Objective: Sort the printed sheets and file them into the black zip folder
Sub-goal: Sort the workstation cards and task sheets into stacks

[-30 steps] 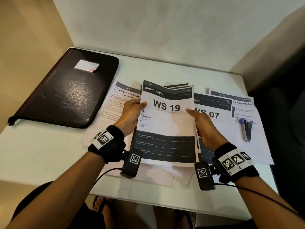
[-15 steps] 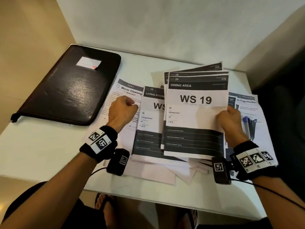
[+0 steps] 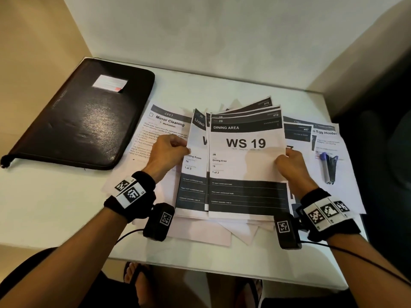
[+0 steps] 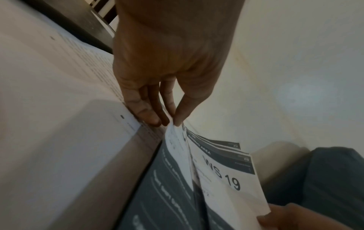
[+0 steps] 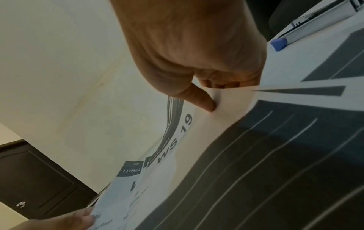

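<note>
My right hand (image 3: 293, 165) grips the WS 19 stack (image 3: 246, 170) by its right edge, mid-table. My left hand (image 3: 165, 153) pinches the Living Room sheet (image 3: 193, 174) beside it. The black zip folder (image 3: 84, 116) lies closed at the table's far left corner.

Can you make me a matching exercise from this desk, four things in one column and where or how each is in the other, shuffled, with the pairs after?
Things:
1. black zip folder
2. WS 19 sheet
3. Living Room sheet
4. stapler

Places or states:
A. pinched at its edge by the left hand
B. lying shut at the table's far left
C. resting on the Egg Holder sheet at the right
D. on top of the bundle gripped by the right hand

Pairs: 1-B, 2-D, 3-A, 4-C
</note>
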